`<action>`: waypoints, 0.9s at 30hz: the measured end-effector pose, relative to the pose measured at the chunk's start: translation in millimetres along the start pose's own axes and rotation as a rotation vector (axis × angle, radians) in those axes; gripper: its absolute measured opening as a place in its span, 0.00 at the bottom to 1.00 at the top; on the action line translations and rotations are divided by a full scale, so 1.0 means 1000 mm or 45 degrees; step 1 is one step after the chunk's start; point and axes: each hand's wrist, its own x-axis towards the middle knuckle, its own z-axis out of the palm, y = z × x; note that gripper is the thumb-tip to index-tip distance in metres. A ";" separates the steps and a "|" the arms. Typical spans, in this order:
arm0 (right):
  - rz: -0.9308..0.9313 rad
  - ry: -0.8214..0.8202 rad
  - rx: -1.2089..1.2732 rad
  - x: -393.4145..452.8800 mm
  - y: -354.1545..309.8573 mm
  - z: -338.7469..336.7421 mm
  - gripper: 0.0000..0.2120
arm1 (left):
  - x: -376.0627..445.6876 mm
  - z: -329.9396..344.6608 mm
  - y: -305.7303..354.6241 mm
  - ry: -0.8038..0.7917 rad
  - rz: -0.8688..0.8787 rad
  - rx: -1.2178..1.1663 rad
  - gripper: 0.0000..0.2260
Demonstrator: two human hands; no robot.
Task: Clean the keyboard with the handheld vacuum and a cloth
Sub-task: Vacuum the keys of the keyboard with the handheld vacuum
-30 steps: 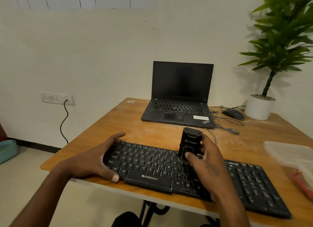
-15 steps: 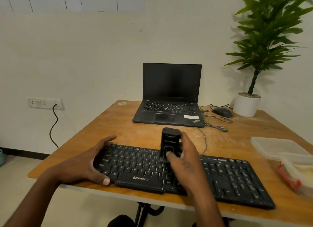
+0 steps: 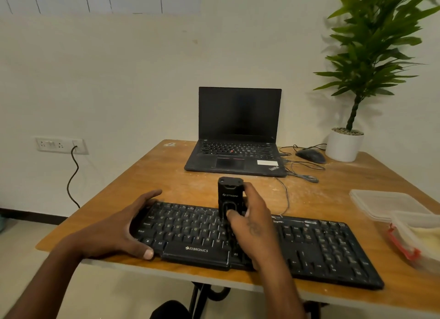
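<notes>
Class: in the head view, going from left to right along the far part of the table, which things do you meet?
Laptop → mouse → plant pot.

Handheld vacuum (image 3: 230, 197) upright on keyboard (image 3: 309, 244), right-hand (image 3: 252, 225) grip.
</notes>
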 end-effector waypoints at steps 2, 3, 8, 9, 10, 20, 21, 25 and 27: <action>0.029 0.015 0.054 -0.001 0.003 -0.008 0.25 | 0.000 0.000 0.000 0.003 0.002 -0.001 0.58; 0.056 0.044 0.078 -0.002 0.005 -0.015 0.25 | 0.000 0.000 0.000 0.003 0.001 0.000 0.58; 0.102 0.183 0.138 -0.013 0.015 -0.050 0.28 | 0.002 0.000 -0.001 0.003 0.011 0.008 0.59; 0.090 0.199 0.131 -0.013 0.015 -0.052 0.28 | 0.002 0.000 -0.001 0.002 0.017 0.008 0.59; 0.082 0.210 0.127 -0.012 0.015 -0.052 0.28 | 0.003 -0.001 -0.001 0.001 0.020 0.007 0.59; 0.016 0.016 0.007 0.004 0.002 -0.002 0.23 | 0.005 0.000 -0.004 -0.012 0.037 -0.059 0.59; 0.024 0.017 0.031 0.003 0.002 -0.005 0.23 | 0.006 0.000 -0.004 -0.013 0.039 -0.065 0.60; 0.105 0.151 0.145 -0.008 0.007 -0.037 0.26 | 0.003 -0.001 -0.007 -0.003 0.029 -0.046 0.60; 0.124 0.246 0.103 -0.013 0.013 -0.056 0.26 | 0.002 -0.001 -0.006 0.003 0.023 -0.035 0.60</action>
